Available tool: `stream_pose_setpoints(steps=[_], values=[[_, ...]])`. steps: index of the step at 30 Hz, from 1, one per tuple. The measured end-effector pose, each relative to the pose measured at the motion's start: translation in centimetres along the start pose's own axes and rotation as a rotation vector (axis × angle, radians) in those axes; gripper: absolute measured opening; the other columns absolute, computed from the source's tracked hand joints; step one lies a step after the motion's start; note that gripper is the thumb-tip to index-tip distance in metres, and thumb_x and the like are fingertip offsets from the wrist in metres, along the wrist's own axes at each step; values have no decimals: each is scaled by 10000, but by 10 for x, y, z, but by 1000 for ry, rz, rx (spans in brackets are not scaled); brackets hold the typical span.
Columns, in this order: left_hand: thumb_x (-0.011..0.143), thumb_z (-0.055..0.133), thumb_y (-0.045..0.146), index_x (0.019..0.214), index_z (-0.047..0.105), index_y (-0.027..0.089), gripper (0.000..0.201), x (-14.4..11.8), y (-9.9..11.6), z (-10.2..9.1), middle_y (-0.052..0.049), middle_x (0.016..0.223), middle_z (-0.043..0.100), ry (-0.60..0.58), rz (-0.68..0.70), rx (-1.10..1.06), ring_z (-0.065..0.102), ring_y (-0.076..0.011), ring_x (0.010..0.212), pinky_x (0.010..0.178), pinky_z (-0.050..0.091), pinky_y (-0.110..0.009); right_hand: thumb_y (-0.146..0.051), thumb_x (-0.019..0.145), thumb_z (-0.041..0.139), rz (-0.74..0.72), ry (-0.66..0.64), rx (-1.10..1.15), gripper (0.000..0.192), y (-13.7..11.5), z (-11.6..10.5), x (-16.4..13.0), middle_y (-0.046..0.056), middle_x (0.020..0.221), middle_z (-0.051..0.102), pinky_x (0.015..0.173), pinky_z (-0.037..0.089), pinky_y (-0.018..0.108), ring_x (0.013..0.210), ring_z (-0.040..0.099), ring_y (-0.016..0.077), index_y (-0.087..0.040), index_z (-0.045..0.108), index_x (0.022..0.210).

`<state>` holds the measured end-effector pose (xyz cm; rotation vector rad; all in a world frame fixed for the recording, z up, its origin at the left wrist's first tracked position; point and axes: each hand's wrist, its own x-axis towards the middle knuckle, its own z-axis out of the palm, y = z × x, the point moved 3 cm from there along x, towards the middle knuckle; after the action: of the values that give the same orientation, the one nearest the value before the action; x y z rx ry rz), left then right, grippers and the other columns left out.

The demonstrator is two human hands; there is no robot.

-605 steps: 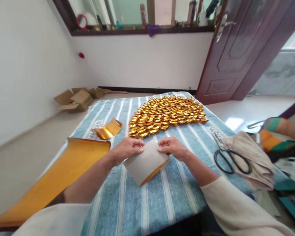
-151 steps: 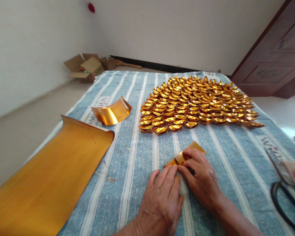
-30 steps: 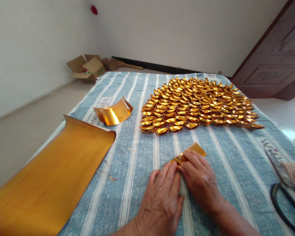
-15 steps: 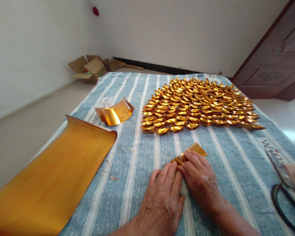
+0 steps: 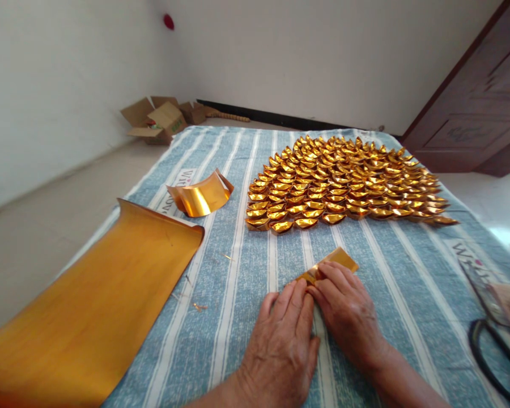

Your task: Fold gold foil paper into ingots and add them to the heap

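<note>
A narrow folded strip of gold foil paper (image 5: 339, 259) lies slantwise on the striped cloth, its near end hidden under my fingers. My left hand (image 5: 280, 340) rests palm down, fingertips pressed together onto the strip's lower left end. Beside it, my right hand (image 5: 348, 311) has its fingers bent and closed on the middle of the strip. The two hands touch at the thumb and fingertips. Farther back stand many gold foil ingots (image 5: 323, 192), packed in rows. Left of them sits a curled piece of gold foil (image 5: 202, 195).
A large gold foil sheet (image 5: 97, 294) covers the table's left side, its far edge curled. Black-handled scissors (image 5: 488, 345) lie at the right edge. Small foil scraps (image 5: 199, 306) dot the blue striped cloth (image 5: 221, 272). Open cardboard boxes (image 5: 157, 122) stand on the floor behind.
Both hands stay on the foil strip in almost the same pose. The whole view has shifted very slightly; nothing else visibly moved.
</note>
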<state>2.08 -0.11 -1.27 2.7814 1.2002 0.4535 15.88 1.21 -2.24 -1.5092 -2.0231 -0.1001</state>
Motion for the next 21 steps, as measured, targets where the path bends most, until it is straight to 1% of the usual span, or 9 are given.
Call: stream_pose_setpoints(steps=[8, 16, 21], values=[[952, 420, 371, 1334, 491, 119, 463, 0, 0, 0, -121, 1410, 499, -6, 3, 10, 470, -285, 1277, 993, 396, -454, -161, 947, 452, -14, 32, 3, 224, 2, -2, -3, 122, 1071, 642, 921, 485, 429, 1064, 574, 263, -146, 665, 877], [948, 424, 396, 1346, 481, 126, 484, 1, -2, 0, -114, 1424, 484, -36, -17, -3, 451, -280, 1285, 1000, 385, -448, -157, 952, 445, -8, 16, 6, 218, 1, -3, -2, 128, 1068, 640, 913, 480, 424, 1063, 566, 265, -135, 659, 915], [954, 419, 394, 1344, 481, 127, 477, 0, -1, 2, -110, 1420, 490, -16, -7, 12, 448, -277, 1288, 1007, 374, -448, -162, 957, 441, 9, -7, 12, 229, 0, -3, -2, 118, 1076, 642, 923, 466, 433, 1070, 562, 267, -147, 659, 893]])
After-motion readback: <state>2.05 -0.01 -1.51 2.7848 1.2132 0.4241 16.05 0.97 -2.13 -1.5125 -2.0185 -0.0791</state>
